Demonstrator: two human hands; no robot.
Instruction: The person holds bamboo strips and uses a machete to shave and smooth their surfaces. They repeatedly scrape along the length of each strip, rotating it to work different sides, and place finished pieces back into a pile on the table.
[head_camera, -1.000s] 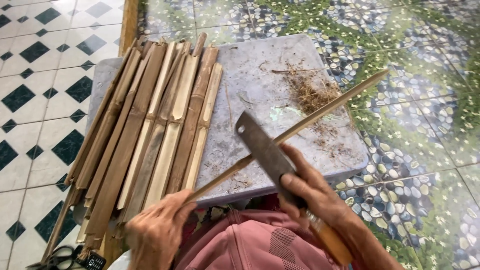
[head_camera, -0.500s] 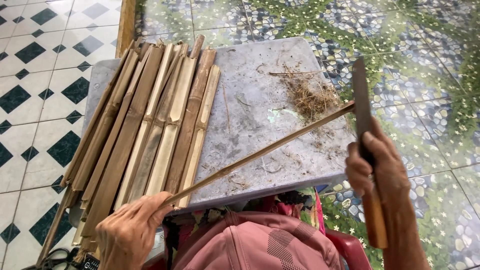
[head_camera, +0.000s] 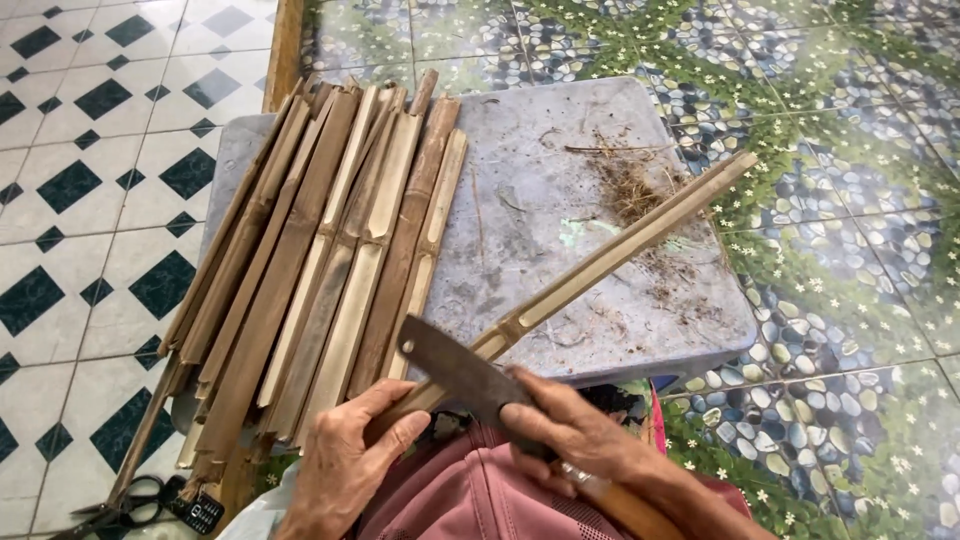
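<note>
My left hand (head_camera: 345, 460) grips the near end of a long split bamboo strip (head_camera: 610, 248) that slants up and right across a grey stone slab (head_camera: 540, 230). My right hand (head_camera: 575, 432) holds a knife by its wooden handle. The dark flat blade of the knife (head_camera: 450, 367) lies across the strip close to my left hand. A stack of several split bamboo slats (head_camera: 320, 260) lies along the slab's left side.
Fibrous bamboo shavings (head_camera: 630, 190) litter the slab's right part. Black scissors (head_camera: 120, 505) and a small dark phone (head_camera: 200, 510) lie on the tiled floor at bottom left. Patterned floor tiles surround the slab. My pink-clad knee (head_camera: 470, 500) is below.
My right hand has swung the knife from out at the right back down onto the strip near my left hand. The strip has shifted slightly.
</note>
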